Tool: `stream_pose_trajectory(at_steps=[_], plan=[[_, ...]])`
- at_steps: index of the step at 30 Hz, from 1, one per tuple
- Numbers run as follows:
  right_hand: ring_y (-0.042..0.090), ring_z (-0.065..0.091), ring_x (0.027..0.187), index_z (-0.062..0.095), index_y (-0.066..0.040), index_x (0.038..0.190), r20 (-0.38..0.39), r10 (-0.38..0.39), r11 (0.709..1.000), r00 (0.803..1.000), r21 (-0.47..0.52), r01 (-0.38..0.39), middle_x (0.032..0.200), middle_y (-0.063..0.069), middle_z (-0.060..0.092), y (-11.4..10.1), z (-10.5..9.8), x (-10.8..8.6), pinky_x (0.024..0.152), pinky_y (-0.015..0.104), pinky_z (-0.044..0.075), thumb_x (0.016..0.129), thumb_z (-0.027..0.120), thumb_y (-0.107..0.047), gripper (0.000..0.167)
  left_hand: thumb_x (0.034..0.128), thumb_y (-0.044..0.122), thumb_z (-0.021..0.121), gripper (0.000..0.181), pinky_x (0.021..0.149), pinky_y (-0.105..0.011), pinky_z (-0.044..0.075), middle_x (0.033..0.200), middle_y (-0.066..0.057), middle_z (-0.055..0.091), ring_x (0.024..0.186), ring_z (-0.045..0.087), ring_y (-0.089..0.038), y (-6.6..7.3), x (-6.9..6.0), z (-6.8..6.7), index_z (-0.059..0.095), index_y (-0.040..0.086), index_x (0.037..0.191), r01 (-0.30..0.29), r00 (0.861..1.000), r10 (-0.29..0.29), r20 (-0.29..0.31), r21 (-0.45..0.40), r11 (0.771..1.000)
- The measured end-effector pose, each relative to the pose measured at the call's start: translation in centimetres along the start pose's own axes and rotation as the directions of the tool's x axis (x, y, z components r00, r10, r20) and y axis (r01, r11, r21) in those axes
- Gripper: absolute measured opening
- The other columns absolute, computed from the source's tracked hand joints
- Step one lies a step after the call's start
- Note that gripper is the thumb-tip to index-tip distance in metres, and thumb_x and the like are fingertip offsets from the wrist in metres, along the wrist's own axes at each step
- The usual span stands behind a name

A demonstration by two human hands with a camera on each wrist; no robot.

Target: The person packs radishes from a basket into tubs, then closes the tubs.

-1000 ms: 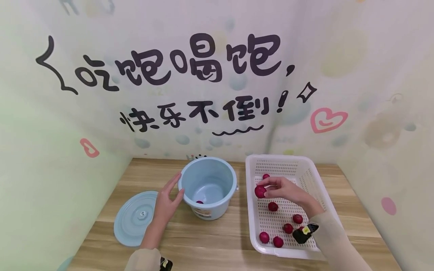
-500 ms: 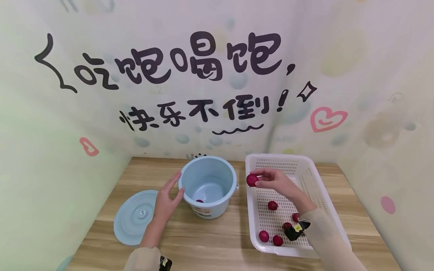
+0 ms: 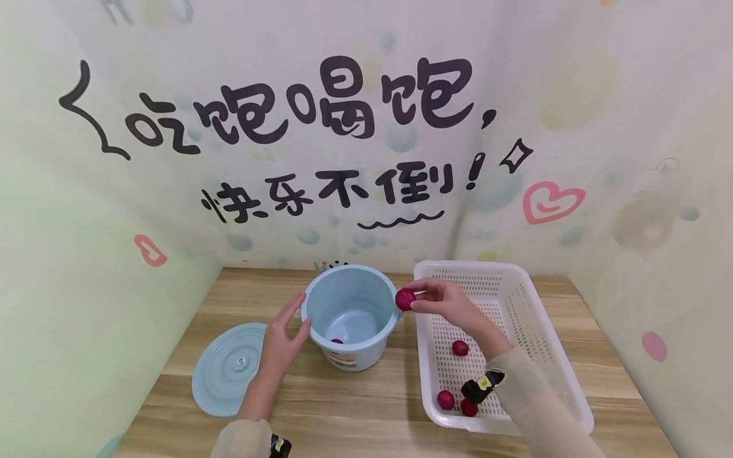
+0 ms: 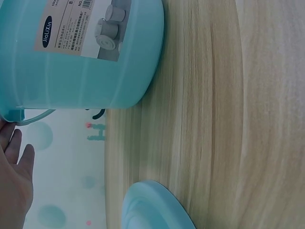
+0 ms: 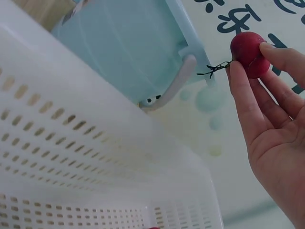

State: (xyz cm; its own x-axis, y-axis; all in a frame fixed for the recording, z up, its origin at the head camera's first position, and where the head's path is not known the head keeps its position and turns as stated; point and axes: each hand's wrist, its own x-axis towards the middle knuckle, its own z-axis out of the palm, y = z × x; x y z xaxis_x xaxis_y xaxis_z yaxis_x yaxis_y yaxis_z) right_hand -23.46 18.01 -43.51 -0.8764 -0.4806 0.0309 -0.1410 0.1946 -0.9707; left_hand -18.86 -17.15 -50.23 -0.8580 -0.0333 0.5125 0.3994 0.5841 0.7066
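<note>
A red radish point(image 3: 405, 299) is pinched between the thumb and fingers of my right hand point(image 3: 452, 308), right by the bucket's right rim. Thin dark roots trail from the radish point(image 5: 252, 55) in the right wrist view. My left hand point(image 3: 280, 343) rests its spread, fairly straight fingers and thumb against the left rim of the light blue bucket point(image 3: 366, 357). Inside the bucket, part of one radish point(image 3: 336, 341) shows at the bottom. To the right stands a white perforated basket point(image 3: 421, 369) with several radishes, among them one radish point(image 3: 460, 348) near its middle; my right forearm hides part of the basket.
A light blue lid point(image 3: 220, 381) lies on the wooden table point(image 3: 355, 413), left of the bucket and partly behind my left hand. The bucket's handle point(image 5: 178, 78) hangs on the side facing the basket. A lettered wall point(image 3: 343, 242) rises behind the table.
My right hand has carried the radish leftward from above the basket, over its left rim, to the bucket's right rim. My left hand has stayed at the bucket.
</note>
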Motion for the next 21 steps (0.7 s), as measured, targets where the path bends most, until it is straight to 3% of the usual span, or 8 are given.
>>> stream_pose_trajectory(at_steps=[14,21], plan=[[0.022,0.070,0.109,0.062,-0.005,0.132,-0.007,0.029,1.000,1.000,-0.007,-0.029,0.126,0.020,0.068,0.2,2.6,1.0,0.093,0.030,0.060,0.092,0.071,-0.017,0.042,0.0893,0.007,0.071,0.052,0.108,0.001,0.025,0.143,-0.015,0.058,0.134,0.054,-0.035,-0.4,-0.3,0.8,0.057,0.007,0.140,0.012,1.000,-0.012,0.004,-0.033,0.999],[0.022,0.070,0.110,0.062,-0.008,0.132,-0.002,0.023,1.000,1.000,-0.015,-0.023,0.128,0.018,0.067,0.1,3.2,1.9,0.093,0.033,0.061,0.093,0.071,-0.020,0.042,0.0883,0.005,0.071,0.053,0.108,0.003,0.024,0.143,-0.015,0.058,0.133,0.054,-0.037,-0.7,-0.2,0.7,0.057,0.006,0.140,-0.001,1.000,0.001,-0.028,-0.009,1.000]])
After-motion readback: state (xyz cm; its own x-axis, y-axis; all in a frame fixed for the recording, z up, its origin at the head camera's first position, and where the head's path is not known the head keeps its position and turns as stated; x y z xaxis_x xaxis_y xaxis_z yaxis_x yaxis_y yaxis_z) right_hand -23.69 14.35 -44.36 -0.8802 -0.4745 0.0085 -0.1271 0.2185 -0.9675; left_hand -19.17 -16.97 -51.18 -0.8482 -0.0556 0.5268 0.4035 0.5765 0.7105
